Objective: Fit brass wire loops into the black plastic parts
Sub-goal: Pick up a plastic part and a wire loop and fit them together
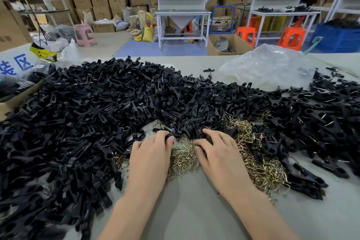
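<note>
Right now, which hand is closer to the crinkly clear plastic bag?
Right. The right hand sits nearer the viewer and left of the crinkly clear plastic bag; the left hand is even farther left.

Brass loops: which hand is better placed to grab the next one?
Probably right: the right hand rests on the brass loops, while the left hand already pinches a black part.

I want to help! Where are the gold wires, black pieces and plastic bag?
brass wire loops (259,167), head view, middle of pile.
black plastic parts (78,122), head view, left heap.
clear plastic bag (268,64), head view, crumpled middle.
</note>
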Motion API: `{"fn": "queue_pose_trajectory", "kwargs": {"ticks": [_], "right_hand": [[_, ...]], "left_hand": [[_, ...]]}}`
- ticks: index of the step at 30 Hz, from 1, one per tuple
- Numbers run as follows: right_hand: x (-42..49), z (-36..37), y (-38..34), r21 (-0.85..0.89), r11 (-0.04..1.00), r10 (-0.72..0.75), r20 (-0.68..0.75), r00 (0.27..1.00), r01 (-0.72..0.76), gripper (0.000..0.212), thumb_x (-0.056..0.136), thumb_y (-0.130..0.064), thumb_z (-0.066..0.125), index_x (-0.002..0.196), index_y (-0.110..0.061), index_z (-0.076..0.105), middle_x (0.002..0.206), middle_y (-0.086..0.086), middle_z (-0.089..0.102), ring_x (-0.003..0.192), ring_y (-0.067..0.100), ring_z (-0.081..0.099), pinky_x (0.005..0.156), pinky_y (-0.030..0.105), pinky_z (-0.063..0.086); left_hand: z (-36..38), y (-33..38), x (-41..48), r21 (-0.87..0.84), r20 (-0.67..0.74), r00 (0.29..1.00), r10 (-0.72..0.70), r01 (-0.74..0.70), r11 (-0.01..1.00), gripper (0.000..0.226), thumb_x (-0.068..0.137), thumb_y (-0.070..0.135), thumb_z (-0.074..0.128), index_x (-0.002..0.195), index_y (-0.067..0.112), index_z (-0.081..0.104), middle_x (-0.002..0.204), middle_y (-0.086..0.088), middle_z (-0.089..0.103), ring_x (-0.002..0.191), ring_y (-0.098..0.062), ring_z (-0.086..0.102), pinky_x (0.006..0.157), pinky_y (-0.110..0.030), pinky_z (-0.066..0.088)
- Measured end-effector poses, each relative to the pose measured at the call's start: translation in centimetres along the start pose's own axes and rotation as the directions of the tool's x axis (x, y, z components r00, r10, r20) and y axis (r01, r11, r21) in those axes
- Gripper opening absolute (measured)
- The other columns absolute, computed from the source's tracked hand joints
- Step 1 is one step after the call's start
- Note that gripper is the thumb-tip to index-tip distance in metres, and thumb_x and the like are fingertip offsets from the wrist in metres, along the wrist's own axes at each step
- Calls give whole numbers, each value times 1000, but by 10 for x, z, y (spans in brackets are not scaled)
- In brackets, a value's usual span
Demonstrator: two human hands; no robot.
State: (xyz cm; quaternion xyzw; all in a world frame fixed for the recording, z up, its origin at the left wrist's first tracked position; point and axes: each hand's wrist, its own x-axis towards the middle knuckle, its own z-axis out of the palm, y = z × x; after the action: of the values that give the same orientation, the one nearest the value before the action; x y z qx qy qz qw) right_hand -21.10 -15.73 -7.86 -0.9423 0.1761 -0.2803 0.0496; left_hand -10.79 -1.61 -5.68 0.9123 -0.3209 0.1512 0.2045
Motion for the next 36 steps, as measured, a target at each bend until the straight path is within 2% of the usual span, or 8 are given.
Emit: {"fn": "queue_pose_trajectory", "kwargs": {"ticks": [7,15,20,23,27,31,34,36], "right_hand": [[2,-7,-1,61,990,128,-7,992,-128,16,97,-36,61,109,-26,65,102,-9,63,101,17,57,100,35,42],[1,-15,-5,152,966,201,79,976,-211,19,96,-26,63,114,-28,58,102,-12,52,97,10,45,113,38,34],[3,-17,-4,197,952,210,142,967,-235,41,98,-17,55,139,-21,56,96,-7,48,97,12,41,113,36,35],[1,-15,-3,181,959,196,133,971,-218,32,100,-19,54,129,-22,66,100,-5,52,101,15,48,123,33,22],[0,-12,-4,184,962,190,79,979,-202,20,98,-33,56,103,-23,73,100,-5,53,93,14,48,103,35,44],[0,-12,-3,228,951,212,19,977,-210,16,99,-31,56,102,-22,69,99,-5,53,90,15,51,89,35,50],[-2,-12,-4,173,964,206,6,979,-204,23,98,-25,60,118,-21,70,109,0,59,94,17,55,97,40,49],[-3,-10,-6,115,977,179,22,984,-180,20,98,-23,62,115,-22,73,112,1,64,97,19,57,105,46,45]], "left_hand": [[1,0,-2,-36,-50,999,3,-5,999,29,100,39,43,107,21,65,79,7,66,77,-21,64,74,-30,31],[2,-2,-1,-32,-1,999,-48,48,998,31,104,40,41,117,21,62,82,6,65,84,-21,65,79,-31,33],[-2,-2,-2,-48,15,998,-59,59,997,32,104,42,40,120,23,60,91,5,69,91,-20,64,85,-33,36],[-4,-2,-2,-50,24,998,-62,63,997,33,104,42,37,121,23,59,91,5,68,90,-20,63,87,-33,37],[-3,-5,-3,-313,13,990,-143,140,939,26,103,41,42,115,25,60,81,11,69,71,-11,62,75,-35,49],[-1,-13,0,-534,60,959,-278,266,803,21,103,44,43,109,31,59,79,17,67,58,-1,55,56,-26,38],[-2,-15,2,-582,31,951,-307,266,768,21,104,45,42,105,33,59,84,25,64,54,-2,53,54,-26,38],[-2,-15,2,-593,20,951,-308,259,762,20,104,45,41,104,33,58,86,26,62,54,-4,53,54,-27,38]]}}
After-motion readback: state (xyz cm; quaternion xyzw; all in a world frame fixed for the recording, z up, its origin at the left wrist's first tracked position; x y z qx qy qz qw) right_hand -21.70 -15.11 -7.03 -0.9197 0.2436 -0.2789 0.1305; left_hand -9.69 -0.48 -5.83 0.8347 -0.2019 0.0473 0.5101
